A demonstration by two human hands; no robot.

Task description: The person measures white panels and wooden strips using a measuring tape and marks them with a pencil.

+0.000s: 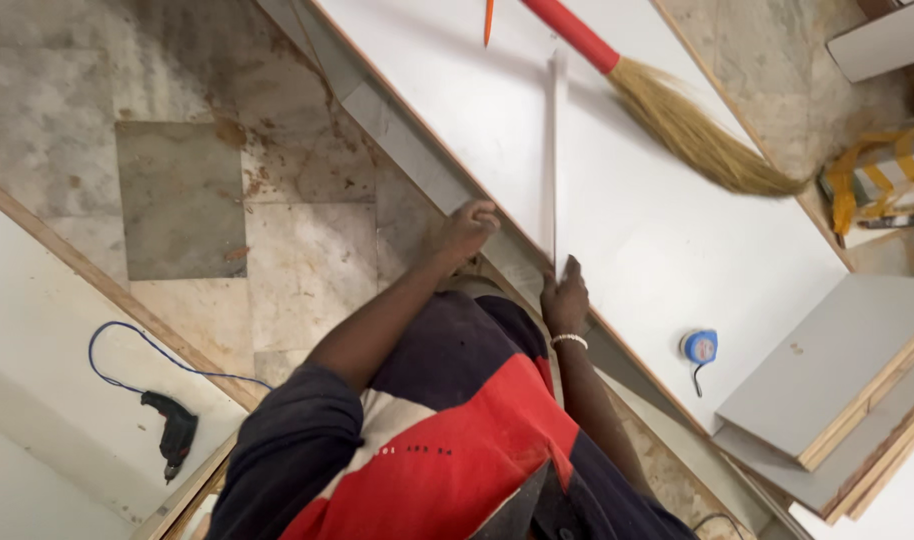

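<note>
A large white board (657, 220) with a wood-coloured edge runs diagonally across the view. On it lies a long thin white strip (556, 140), pointing away from me. My right hand (565, 297), with a white bead bracelet at the wrist, presses on the strip's near end at the board's edge. My left hand (467, 230) is curled over the same edge of the board, a little to the left of the strip. My red, navy and white shirt fills the bottom of the view.
A broom (677, 115) with a red handle and an orange pencil (488, 20) lie on the board, and a blue tape measure (699, 347) sits near its lower edge. Stacked boards (827, 380) lie at right. A black drill (174, 432) with a blue cord rests on another board at left.
</note>
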